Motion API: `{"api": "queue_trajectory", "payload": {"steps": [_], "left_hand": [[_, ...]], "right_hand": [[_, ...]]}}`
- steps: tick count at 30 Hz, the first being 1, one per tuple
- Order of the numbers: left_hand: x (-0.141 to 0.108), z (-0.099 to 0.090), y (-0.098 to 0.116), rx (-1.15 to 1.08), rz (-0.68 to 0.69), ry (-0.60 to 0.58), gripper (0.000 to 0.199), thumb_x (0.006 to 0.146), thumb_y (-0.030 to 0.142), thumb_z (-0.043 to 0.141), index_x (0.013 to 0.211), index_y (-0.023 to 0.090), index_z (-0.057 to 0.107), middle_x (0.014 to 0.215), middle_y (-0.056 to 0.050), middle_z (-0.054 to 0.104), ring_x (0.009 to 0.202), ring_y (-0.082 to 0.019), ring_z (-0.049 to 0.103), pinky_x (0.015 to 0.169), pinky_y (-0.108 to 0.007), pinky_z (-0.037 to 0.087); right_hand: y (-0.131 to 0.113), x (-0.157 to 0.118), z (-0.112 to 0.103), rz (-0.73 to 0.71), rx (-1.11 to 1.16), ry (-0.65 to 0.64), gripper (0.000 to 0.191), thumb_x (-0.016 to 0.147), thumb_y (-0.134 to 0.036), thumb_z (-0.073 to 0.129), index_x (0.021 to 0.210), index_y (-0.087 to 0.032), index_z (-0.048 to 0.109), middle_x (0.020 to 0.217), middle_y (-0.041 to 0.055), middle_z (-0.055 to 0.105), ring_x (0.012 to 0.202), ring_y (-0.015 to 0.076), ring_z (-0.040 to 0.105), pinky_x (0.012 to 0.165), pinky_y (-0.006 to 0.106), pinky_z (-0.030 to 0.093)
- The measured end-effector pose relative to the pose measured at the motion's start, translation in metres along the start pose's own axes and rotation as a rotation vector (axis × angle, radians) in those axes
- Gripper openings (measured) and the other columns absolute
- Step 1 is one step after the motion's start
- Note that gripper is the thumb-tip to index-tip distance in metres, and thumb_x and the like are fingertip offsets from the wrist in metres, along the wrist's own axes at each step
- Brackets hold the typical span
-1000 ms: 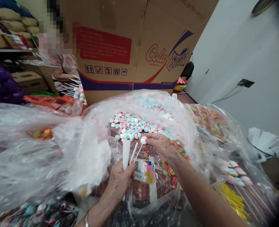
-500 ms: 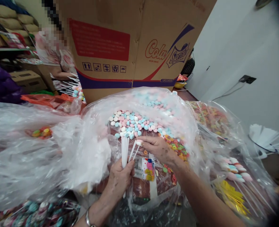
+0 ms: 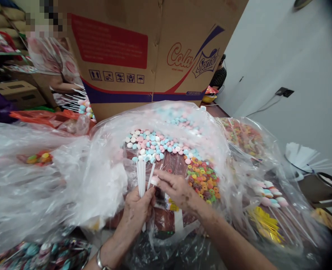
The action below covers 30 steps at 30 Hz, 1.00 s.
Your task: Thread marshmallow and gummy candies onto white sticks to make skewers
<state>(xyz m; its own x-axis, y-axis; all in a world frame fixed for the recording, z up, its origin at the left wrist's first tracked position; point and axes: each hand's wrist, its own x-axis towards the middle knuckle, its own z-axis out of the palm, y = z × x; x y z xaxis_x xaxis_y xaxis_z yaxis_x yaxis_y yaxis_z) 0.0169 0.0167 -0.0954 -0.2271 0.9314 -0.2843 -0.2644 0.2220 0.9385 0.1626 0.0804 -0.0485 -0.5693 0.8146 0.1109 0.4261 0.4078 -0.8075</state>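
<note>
l. hand (image 3: 137,206): closed, gripping a bundle of thin white sticks (image 3: 141,176), approx. upright, tips up; silver metal bracelet (image 3: 99,259) on wrist. r. hand (image 3: 179,189): thumb + fingers pinching a small round white candy (image 3: 155,180), positioned just beside the l. thumb, near the upper part of the bundle.

beyond the bundle: loose pink, white & lt. blue candy discs (image 3: 151,144), spread on a reddish-brown tabletop (image 3: 166,221) w/ clear plastic sheeting (image 3: 106,191) around them. multicol. ring-shaped candies (image 3: 203,178) adj. to discs, on the r. side. further r.: pink, white & blue candies on white sticks (image 3: 271,194), w/ shiny yellow strips (image 3: 267,225) just beside; white stick bunch (image 3: 301,155) farther out.

rear: lg. brown cardboard box w/ red & purple print (image 3: 112,45). person in pink-and-white patterned top (image 3: 53,63) at rear l., partly behind box.
</note>
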Motion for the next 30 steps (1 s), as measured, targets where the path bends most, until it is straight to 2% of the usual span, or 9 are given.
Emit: {"api": "queue_trajectory", "payload": {"steps": [2,4,6,9,16,19,23,27,30], "left_hand": [[0.0,0.001,0.001,0.005,-0.001,-0.009,0.041,0.073,0.052,0.071,0.055,0.02,0.052,0.035,0.008,0.043,0.026,-0.006,0.032,0.03,-0.018,0.021],[0.0,0.001,0.001,0.023,0.002,-0.013,0.04,0.074,0.05,0.07,0.055,0.02,0.053,0.035,0.008,0.044,0.027,-0.006,0.033,0.03,-0.018,0.022],[-0.001,0.0,0.001,0.045,0.01,-0.014,0.039,0.076,0.049,0.069,0.055,0.019,0.053,0.034,0.008,0.043,0.027,-0.006,0.034,0.031,-0.017,0.023],[-0.001,-0.001,0.0,0.064,0.016,-0.017,0.038,0.077,0.048,0.067,0.055,0.02,0.053,0.031,0.009,0.04,0.027,-0.006,0.033,0.031,-0.017,0.022],[0.002,-0.004,-0.008,0.055,0.032,-0.039,0.039,0.08,0.049,0.066,0.058,0.019,0.053,0.035,0.007,0.045,0.028,-0.006,0.035,0.031,-0.017,0.025],[0.003,-0.005,-0.009,0.039,0.02,-0.042,0.039,0.079,0.05,0.067,0.059,0.019,0.054,0.038,0.007,0.047,0.028,-0.007,0.036,0.03,-0.017,0.025],[0.002,-0.003,-0.007,0.049,0.018,-0.028,0.04,0.078,0.051,0.068,0.059,0.019,0.054,0.04,0.006,0.048,0.029,-0.007,0.037,0.03,-0.017,0.026],[0.001,-0.002,-0.005,0.031,0.009,-0.016,0.04,0.074,0.052,0.071,0.059,0.018,0.055,0.043,0.005,0.052,0.028,-0.006,0.036,0.029,-0.018,0.026],[0.002,-0.002,-0.005,0.033,0.018,-0.021,0.039,0.074,0.051,0.07,0.059,0.018,0.055,0.045,0.004,0.055,0.028,-0.006,0.037,0.029,-0.018,0.026]], "right_hand": [[0.011,0.001,-0.023,0.073,-0.107,0.121,0.037,0.098,-0.035,0.049,0.131,-0.027,0.063,0.099,0.0012,0.073,0.081,0.0184,0.063,0.075,0.029,0.047],[0.023,0.005,-0.047,0.147,-0.508,0.145,0.03,0.097,-0.026,0.048,0.114,-0.02,0.071,0.098,0.0071,0.074,0.088,0.0221,0.063,0.081,0.033,0.046],[0.032,0.009,-0.063,0.24,-0.92,0.007,0.027,0.095,-0.017,0.048,0.095,-0.015,0.074,0.093,0.0136,0.074,0.09,0.0262,0.062,0.081,0.035,0.044],[0.039,0.012,-0.066,0.281,-1.148,-0.148,0.022,0.089,-0.01,0.052,0.088,-0.014,0.074,0.095,0.0176,0.073,0.094,0.0296,0.062,0.079,0.037,0.043],[0.04,0.01,-0.059,0.218,-1.117,-0.125,0.022,0.086,-0.003,0.052,0.096,-0.015,0.068,0.099,0.0168,0.07,0.097,0.0286,0.06,0.079,0.034,0.039],[0.037,0.012,-0.062,0.194,-0.821,-0.09,0.014,0.089,-0.012,0.052,0.089,-0.018,0.065,0.089,0.0077,0.068,0.083,0.0214,0.059,0.069,0.029,0.038],[0.033,0.017,-0.053,0.135,-0.423,-0.167,0.013,0.088,-0.017,0.053,0.086,-0.019,0.066,0.079,-0.0008,0.066,0.07,0.0137,0.056,0.063,0.023,0.036],[0.037,0.02,-0.04,0.04,-0.391,-0.198,0.021,0.091,-0.016,0.051,0.1,-0.019,0.07,0.095,0.0036,0.072,0.084,0.016,0.061,0.075,0.025,0.042],[0.045,0.023,-0.034,-0.048,-0.504,-0.248,0.022,0.094,-0.017,0.05,0.101,-0.018,0.072,0.099,0.0069,0.07,0.091,0.0181,0.061,0.081,0.029,0.042]]}}
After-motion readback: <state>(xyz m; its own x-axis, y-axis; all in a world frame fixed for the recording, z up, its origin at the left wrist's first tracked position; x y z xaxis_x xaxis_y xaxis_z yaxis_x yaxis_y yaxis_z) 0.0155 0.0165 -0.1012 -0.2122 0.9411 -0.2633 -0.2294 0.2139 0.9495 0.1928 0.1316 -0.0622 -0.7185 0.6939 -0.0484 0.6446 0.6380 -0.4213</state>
